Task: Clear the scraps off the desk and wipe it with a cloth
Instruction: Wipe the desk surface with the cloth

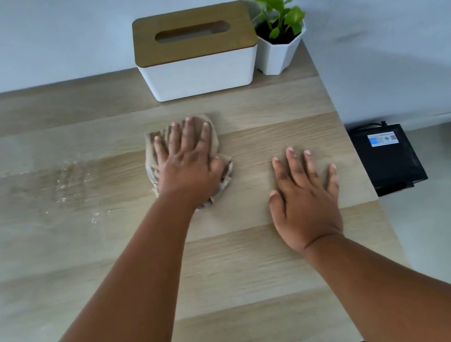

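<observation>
A crumpled beige cloth (pixel 225 168) lies on the light wooden desk (pixel 255 264), near its middle. My left hand (pixel 187 160) presses flat on top of the cloth, fingers spread over it, covering most of it. My right hand (pixel 305 199) rests palm down on the bare desk to the right of the cloth, fingers apart, holding nothing. A wet, streaky patch (pixel 68 183) shines on the desk to the left of the cloth. No scraps show on the desk.
A white tissue box with a wooden lid (pixel 196 52) stands at the back of the desk. A small green plant in a white pot (pixel 280 47) sits beside it at the back right corner. A black box (pixel 386 155) lies on the floor past the desk's right edge.
</observation>
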The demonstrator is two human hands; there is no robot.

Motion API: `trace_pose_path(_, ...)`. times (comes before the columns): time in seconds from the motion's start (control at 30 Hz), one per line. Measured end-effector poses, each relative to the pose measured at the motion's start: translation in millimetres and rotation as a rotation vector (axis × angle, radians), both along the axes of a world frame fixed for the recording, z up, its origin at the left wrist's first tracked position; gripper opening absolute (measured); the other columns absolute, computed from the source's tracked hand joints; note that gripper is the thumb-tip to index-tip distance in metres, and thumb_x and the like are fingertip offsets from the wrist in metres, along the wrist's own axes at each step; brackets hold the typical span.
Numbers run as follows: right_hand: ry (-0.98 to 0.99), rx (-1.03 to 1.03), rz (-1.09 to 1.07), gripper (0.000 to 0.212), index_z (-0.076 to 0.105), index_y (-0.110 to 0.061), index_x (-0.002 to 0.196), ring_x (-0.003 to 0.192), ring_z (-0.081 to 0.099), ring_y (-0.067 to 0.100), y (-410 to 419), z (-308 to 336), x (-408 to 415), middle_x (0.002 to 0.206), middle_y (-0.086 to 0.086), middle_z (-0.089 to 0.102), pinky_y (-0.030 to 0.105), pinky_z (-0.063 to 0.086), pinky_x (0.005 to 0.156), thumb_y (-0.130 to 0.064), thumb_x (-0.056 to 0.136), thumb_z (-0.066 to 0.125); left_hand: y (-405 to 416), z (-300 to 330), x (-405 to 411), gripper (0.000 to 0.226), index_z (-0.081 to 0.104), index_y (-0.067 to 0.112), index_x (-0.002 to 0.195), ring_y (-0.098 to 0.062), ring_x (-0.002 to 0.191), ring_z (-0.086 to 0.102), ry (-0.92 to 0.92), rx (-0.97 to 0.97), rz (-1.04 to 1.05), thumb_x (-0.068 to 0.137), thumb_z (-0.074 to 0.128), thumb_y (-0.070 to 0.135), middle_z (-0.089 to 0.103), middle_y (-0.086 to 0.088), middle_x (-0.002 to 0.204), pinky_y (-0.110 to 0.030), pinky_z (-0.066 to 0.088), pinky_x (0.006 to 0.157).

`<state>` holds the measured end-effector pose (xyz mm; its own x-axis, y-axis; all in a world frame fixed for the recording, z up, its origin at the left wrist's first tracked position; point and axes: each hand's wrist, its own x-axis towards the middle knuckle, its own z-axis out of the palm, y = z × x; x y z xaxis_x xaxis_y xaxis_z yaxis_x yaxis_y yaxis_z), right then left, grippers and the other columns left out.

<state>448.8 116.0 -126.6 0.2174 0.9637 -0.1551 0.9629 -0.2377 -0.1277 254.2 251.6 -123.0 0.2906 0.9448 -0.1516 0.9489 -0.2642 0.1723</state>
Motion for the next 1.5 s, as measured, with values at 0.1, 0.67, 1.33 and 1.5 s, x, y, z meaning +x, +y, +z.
trace_pose_path(0.1,0.0,0.007,0.003,0.066,0.014,-0.032,0.164,0.16,-0.011,0.022,0,0,0,0.174,-0.005,-0.003,0.064,-0.001,0.125,-0.047,0.099,0.018,-43,0,0,0.078,0.032,0.029,0.161,-0.029,0.159,0.01,-0.03,0.044,-0.157,0.088,0.031,0.058,0.015,-0.005,0.173,-0.06,0.004,0.126)
trace_pose_path(0.67,-0.006,0.007,0.003,0.067,0.011,-0.032,0.164,0.159,-0.014,0.021,0,-2,0,0.173,-0.005,-0.006,0.063,-0.002,0.125,-0.047,0.098,0.014,-2,2,-11,0.083,0.013,0.033,0.164,-0.027,0.16,-0.005,-0.008,-0.025,0.135,0.086,0.023,0.059,0.001,-0.002,0.174,-0.061,-0.008,0.124)
trace_pose_path(1.33,0.005,0.017,0.0,0.068,0.014,-0.033,0.163,0.16,-0.011,0.023,1,-3,1,0.174,-0.005,-0.004,0.063,-0.005,0.125,-0.049,0.097,0.018,-142,4,-77,0.075,0.033,0.028,0.16,-0.024,0.16,0.011,-0.057,0.095,-0.021,0.09,0.035,0.053,0.018,-0.001,0.171,-0.054,0.007,0.128)
trace_pose_path(1.5,0.043,0.032,0.012,0.068,0.016,-0.033,0.163,0.16,-0.01,0.023,1,-3,1,0.174,-0.004,-0.002,0.063,-0.006,0.125,-0.051,0.097,0.018,-118,2,-52,0.083,0.006,0.032,0.165,-0.023,0.159,-0.013,-0.016,-0.006,0.183,0.088,0.02,0.059,-0.006,-0.002,0.174,-0.051,-0.013,0.126)
